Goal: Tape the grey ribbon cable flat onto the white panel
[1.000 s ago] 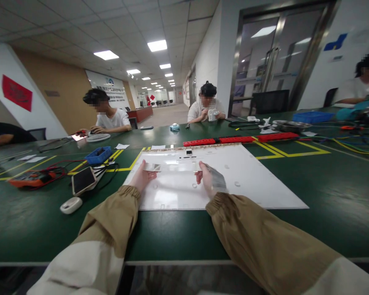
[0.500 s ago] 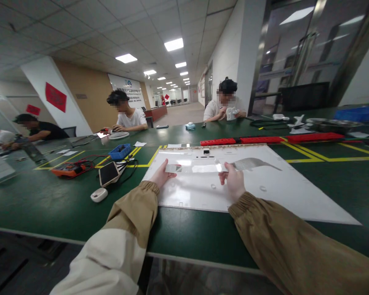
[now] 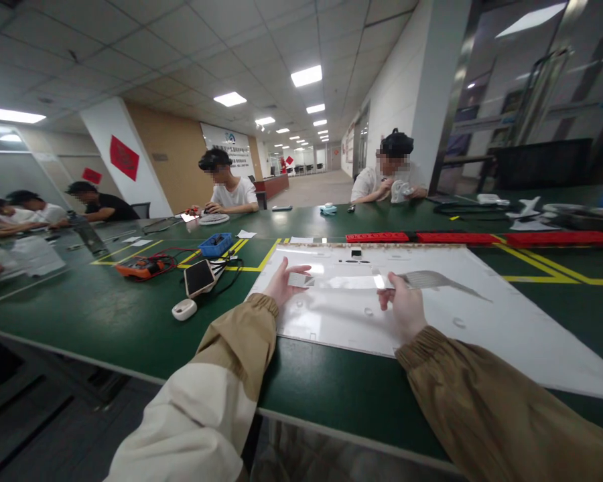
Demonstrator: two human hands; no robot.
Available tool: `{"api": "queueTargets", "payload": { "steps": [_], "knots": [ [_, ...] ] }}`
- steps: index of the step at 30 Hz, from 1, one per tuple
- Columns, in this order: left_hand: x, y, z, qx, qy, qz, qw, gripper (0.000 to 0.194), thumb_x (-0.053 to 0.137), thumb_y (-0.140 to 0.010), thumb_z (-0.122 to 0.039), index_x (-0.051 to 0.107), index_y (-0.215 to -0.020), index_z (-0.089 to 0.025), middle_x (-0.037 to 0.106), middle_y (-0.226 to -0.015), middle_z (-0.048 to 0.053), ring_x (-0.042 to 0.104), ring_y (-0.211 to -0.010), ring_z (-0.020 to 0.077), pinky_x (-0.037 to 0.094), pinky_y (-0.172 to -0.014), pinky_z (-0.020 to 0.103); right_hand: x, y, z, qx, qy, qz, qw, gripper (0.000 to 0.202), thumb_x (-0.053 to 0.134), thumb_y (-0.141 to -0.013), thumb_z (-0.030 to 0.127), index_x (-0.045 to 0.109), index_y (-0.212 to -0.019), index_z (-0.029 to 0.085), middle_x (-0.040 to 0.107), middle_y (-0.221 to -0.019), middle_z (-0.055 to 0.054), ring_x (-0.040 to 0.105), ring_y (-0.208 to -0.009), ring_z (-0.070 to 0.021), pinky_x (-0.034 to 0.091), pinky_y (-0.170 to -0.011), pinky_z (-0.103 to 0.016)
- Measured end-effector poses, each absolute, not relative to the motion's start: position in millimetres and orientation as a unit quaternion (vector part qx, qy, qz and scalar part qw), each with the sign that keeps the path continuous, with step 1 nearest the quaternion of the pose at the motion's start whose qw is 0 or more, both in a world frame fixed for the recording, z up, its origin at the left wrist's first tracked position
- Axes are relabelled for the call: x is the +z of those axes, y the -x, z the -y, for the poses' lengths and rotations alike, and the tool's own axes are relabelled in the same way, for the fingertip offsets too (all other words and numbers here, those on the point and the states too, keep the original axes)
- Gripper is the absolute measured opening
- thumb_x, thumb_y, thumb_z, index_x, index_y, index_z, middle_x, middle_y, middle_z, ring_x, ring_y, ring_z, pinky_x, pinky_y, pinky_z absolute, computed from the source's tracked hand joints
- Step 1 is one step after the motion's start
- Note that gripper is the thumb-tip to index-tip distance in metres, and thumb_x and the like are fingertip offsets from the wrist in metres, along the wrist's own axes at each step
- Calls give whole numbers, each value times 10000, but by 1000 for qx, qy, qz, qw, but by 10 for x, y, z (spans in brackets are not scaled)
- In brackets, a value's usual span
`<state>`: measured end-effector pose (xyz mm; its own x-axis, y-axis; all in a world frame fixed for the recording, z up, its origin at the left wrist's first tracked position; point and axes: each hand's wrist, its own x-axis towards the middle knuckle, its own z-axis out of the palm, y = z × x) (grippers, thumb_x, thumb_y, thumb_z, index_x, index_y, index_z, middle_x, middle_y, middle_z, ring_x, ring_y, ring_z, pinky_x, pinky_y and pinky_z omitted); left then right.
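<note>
A thin, partly see-through flexible strip (image 3: 354, 282) stretches between my hands above a white panel (image 3: 336, 314). Its grey striped end (image 3: 439, 281) curves off to the right. My right hand (image 3: 405, 301) pinches the strip between thumb and fingers. At the strip's left end is my left hand (image 3: 281, 284), its thumb raised and apart from the fingers. Those fingers reach behind the strip and may touch it. The panel lies on the green table and has small raised rings and a dark slot near its far edge.
Left of the panel are a phone (image 3: 199, 278), a white rounded device (image 3: 184, 309), an orange meter (image 3: 141, 266) and a blue bin (image 3: 216, 245). Red bars (image 3: 455, 238) run behind the panel. Across the table, people sit handling items, one with a white object (image 3: 400, 191).
My view has turned left, so the scene sits further right. My left thumb has lifted away from the strip and its fingers have spread. The right hand keeps its pinch.
</note>
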<state>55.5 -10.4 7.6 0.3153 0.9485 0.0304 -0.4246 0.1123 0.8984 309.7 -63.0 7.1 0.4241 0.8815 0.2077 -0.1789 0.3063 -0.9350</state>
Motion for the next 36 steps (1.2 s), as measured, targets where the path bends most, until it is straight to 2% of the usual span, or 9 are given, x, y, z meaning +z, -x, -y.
{"api": "queueTargets", "payload": {
  "steps": [2,9,12,15,18,21,24,30,36],
  "knots": [
    [86,-548,108,508,-428,-288,690,659,258,-909,-577,673,-969,-67,649,-861,150,630,-723,188,522,-634,277,50,-3105,617,373,455,386,710,294,536,-709,339,509,-481,155,503,-365,-12,419,-289,-94,304,-295,-207],
    [29,-612,109,489,-469,-339,653,324,464,-911,-327,672,-969,-86,624,-1018,156,616,-786,170,493,-537,214,30,-3120,606,367,455,389,712,298,539,-726,356,517,-509,152,512,-380,-11,433,-307,-94,323,-307,-203],
    [3,-632,124,495,-487,-342,634,239,519,-885,-263,677,-962,-101,605,-1085,151,593,-908,188,496,-575,204,32,-3121,605,367,453,392,712,318,533,-733,364,514,-498,151,501,-369,-10,426,-301,-91,319,-306,-201],
    [-8,-646,142,500,-499,-335,624,213,571,-861,-276,688,-923,-110,595,-1122,143,570,-979,201,506,-644,211,34,-3125,605,367,454,394,710,321,543,-728,384,514,-508,153,506,-373,-13,428,-299,-96,318,-298,-204],
    [-5,-658,143,487,-503,-346,625,287,549,-873,-345,702,-883,-103,613,-1078,147,594,-898,187,502,-618,203,39,-3129,609,366,452,396,711,330,554,-715,410,519,-511,152,512,-377,-16,428,-299,-99,315,-291,-207],
    [8,-661,131,478,-493,-351,636,489,359,-940,-421,710,-872,-87,618,-1069,165,607,-848,185,508,-578,215,41,-3130,613,360,453,401,710,346,555,-715,422,525,-502,151,505,-365,-17,426,-295,-99,315,-297,-208],
    [17,-658,119,488,-484,-349,637,536,277,-959,-383,712,-874,-81,611,-1090,170,607,-860,196,514,-566,233,39,-3128,613,357,457,401,709,354,545,-736,410,534,-498,148,505,-361,-17,428,-297,-98,322,-309,-207],
    [-12,-672,116,491,-492,-369,617,162,577,-823,-168,704,-896,-99,644,-919,116,599,-752,146,486,-556,202,39,-3113,617,359,458,398,709,377,535,-761,392,543,-487,134,498,-357,-20,424,-297,-90,326,-322,-205],
    [-31,-685,142,488,-503,-370,610,146,700,-742,-159,699,-879,-107,651,-952,105,610,-827,146,512,-722,238,44,-3112,624,365,440,396,718,390,552,-760,433,538,-512,133,514,-383,-28,430,-301,-96,309,-297,-210]
  ]
}}
